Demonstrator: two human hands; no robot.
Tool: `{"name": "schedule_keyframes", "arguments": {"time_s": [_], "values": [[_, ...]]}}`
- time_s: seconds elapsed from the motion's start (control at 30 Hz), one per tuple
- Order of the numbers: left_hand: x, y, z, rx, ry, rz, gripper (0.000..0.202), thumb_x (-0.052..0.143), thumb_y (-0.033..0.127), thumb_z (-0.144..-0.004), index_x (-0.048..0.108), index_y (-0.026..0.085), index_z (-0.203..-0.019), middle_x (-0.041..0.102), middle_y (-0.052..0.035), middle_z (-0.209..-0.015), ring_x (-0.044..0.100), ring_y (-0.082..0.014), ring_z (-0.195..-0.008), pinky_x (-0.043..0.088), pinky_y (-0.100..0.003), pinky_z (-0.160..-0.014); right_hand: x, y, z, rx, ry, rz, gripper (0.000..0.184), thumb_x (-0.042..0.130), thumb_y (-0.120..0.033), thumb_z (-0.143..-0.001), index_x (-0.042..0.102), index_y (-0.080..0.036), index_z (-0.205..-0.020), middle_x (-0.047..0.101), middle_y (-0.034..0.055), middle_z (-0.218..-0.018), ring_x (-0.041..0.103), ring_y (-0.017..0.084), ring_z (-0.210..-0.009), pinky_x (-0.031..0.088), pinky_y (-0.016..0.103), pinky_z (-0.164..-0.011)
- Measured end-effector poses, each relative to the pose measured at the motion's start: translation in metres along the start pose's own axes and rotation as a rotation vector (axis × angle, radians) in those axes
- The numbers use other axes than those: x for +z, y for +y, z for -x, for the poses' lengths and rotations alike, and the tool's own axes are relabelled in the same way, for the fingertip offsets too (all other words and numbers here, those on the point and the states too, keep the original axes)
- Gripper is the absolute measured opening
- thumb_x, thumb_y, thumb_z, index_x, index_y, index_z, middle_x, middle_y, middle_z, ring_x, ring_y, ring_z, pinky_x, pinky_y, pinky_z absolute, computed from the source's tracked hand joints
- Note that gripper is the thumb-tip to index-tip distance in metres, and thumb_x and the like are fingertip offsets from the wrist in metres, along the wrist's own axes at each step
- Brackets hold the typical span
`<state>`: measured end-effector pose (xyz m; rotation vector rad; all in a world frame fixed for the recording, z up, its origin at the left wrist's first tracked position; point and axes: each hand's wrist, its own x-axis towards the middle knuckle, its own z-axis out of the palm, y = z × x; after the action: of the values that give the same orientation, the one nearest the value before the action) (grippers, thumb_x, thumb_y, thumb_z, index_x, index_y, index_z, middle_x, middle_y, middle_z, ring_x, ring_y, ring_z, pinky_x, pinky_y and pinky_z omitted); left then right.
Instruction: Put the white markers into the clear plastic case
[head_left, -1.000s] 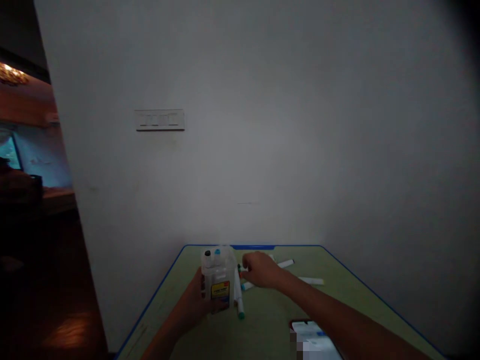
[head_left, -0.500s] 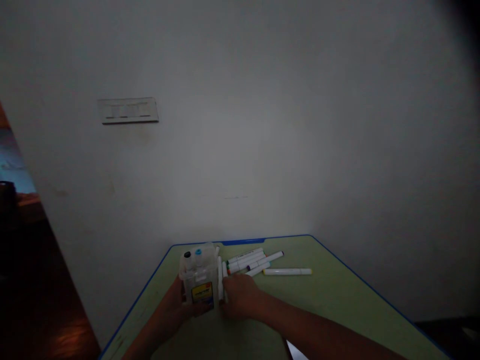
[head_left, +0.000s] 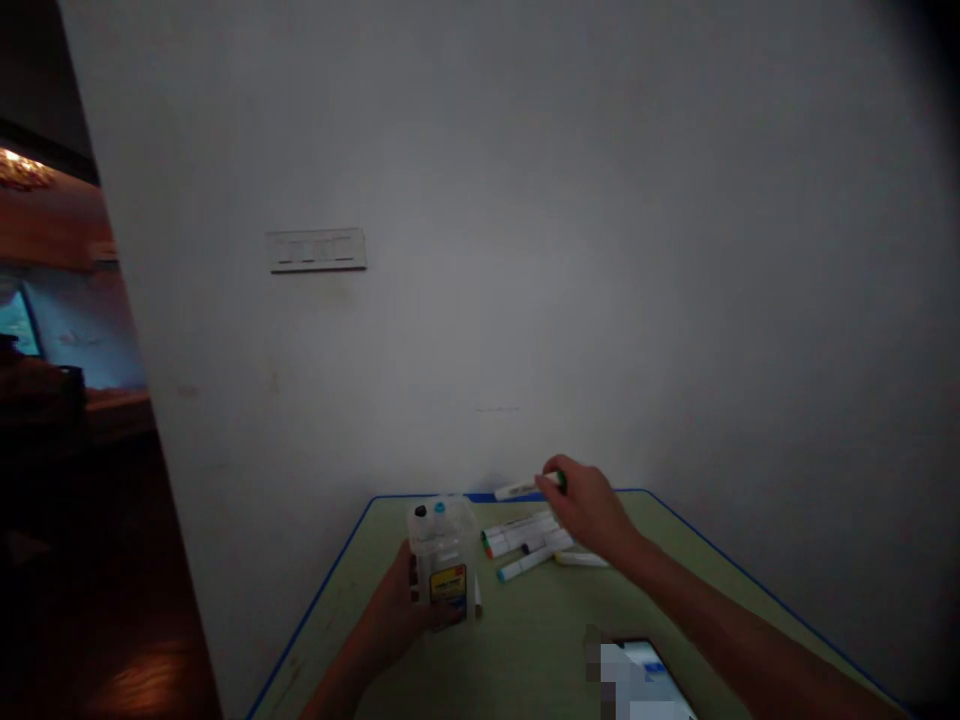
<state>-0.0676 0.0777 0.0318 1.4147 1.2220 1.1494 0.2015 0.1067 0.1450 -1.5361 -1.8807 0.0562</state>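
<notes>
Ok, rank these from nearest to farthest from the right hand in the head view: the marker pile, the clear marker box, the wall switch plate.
From the right hand:
1. Marker pile, on the table just below and left of it.
2. Clear marker box, farther left, gripped by the left hand.
3. Wall switch plate, high on the wall, upper left.

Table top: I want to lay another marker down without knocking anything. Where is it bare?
Bare green table lies right of the loose markers, toward the blue edge, and between the clear box and the phone. It is crowded between box and markers, where the right hand holds a marker.
</notes>
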Motion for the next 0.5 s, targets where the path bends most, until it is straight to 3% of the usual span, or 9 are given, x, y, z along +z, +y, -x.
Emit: {"name": "schedule_keyframes", "arguments": {"time_s": [0.03, 0.1, 0.2, 0.27, 0.37, 0.5], "values": [[0.001, 0.001, 0.001, -0.001, -0.002, 0.018, 0.078, 0.087, 0.024, -0.049, 0.054, 0.022, -0.120, 0.077, -0.0138, -0.118, 0.074, -0.0363, -0.108, 0.055, -0.048, -0.096, -0.015, 0.001, -0.010, -0.013, 0.083, -0.125, 0.023, 0.058, -0.033, -0.091, 0.072, -0.015, -0.091, 0.074, 0.0082, -0.073, 0.067, 0.022, -0.069, 0.047, 0.033, -0.069], [0.002, 0.003, 0.001, -0.008, 0.000, 0.036, 0.077, 0.086, 0.023, -0.048, 0.054, 0.022, -0.118, 0.077, -0.0123, -0.117, 0.074, -0.0356, -0.106, 0.055, -0.047, -0.094, -0.040, -0.004, -0.027, -0.045, 0.131, -0.401, 0.023, 0.065, -0.041, -0.080, 0.068, -0.018, -0.079, 0.058, -0.0016, -0.056, 0.052, 0.016, -0.053, 0.040, 0.030, -0.057], [0.003, 0.004, 0.002, -0.028, 0.023, 0.013, 0.076, 0.084, 0.021, -0.048, 0.053, 0.021, -0.117, 0.076, -0.0121, -0.119, 0.073, -0.0362, -0.109, 0.056, -0.048, -0.096, -0.059, -0.029, -0.044, -0.088, -0.008, -0.647, 0.023, 0.070, -0.042, -0.070, 0.066, -0.019, -0.072, 0.044, -0.0084, -0.048, 0.037, 0.011, -0.046, 0.030, 0.028, -0.049], [0.003, 0.004, 0.002, -0.046, 0.022, 0.001, 0.075, 0.083, 0.020, -0.049, 0.052, 0.022, -0.117, 0.076, -0.0122, -0.121, 0.073, -0.0362, -0.110, 0.057, -0.048, -0.095, -0.060, -0.050, -0.050, -0.125, -0.083, -0.604, 0.015, 0.069, -0.033, -0.072, 0.067, -0.018, -0.069, 0.045, -0.0082, -0.049, 0.037, 0.010, -0.047, 0.030, 0.027, -0.051], [0.002, 0.001, 0.001, -0.056, -0.012, 0.035, 0.079, 0.084, 0.021, -0.050, 0.050, 0.023, -0.121, 0.076, -0.0131, -0.123, 0.074, -0.0366, -0.109, 0.059, -0.048, -0.091, -0.048, -0.075, -0.057, -0.191, -0.139, -0.367, 0.010, 0.065, -0.017, -0.076, 0.071, -0.014, -0.069, 0.052, -0.0051, -0.054, 0.043, 0.010, -0.053, 0.034, 0.027, -0.056], [-0.002, -0.007, -0.005, -0.016, -0.009, -0.016, 0.080, 0.091, 0.031, -0.054, 0.052, 0.022, -0.123, 0.078, -0.0134, -0.120, 0.076, -0.0374, -0.108, 0.060, -0.050, -0.091, -0.024, -0.091, -0.063, -0.291, -0.225, -0.071, 0.013, 0.067, -0.016, -0.083, 0.080, -0.012, -0.085, 0.072, 0.0038, -0.075, 0.057, 0.013, -0.069, 0.041, 0.025, -0.065]]}}
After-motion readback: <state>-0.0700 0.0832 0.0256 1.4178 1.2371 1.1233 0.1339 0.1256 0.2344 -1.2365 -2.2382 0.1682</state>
